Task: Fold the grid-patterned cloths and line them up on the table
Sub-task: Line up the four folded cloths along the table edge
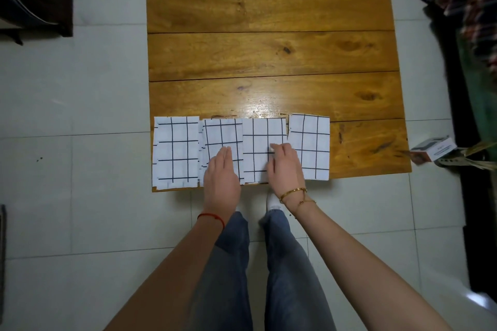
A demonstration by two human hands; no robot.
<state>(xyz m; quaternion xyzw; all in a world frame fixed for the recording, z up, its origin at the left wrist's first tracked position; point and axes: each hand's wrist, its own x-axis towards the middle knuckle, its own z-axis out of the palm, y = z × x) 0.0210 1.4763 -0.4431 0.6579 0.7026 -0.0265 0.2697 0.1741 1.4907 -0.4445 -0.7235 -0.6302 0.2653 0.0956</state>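
Several folded white cloths with a dark grid lie side by side along the near edge of the wooden table (269,56). The leftmost cloth (176,152) lies untouched. My left hand (222,172) rests flat, fingers straight and together, on the second cloth (222,133). My right hand (285,165) lies on the third cloth (262,140), its fingers bent a little, and covers the seam to the fourth cloth (312,145) at the right end. The second and third cloths overlap slightly.
The table's far half and its near right corner are bare wood. A small white box (434,150) lies on the tiled floor (80,88) just right of the table. Dark furniture stands at the far left, patterned fabric at the right.
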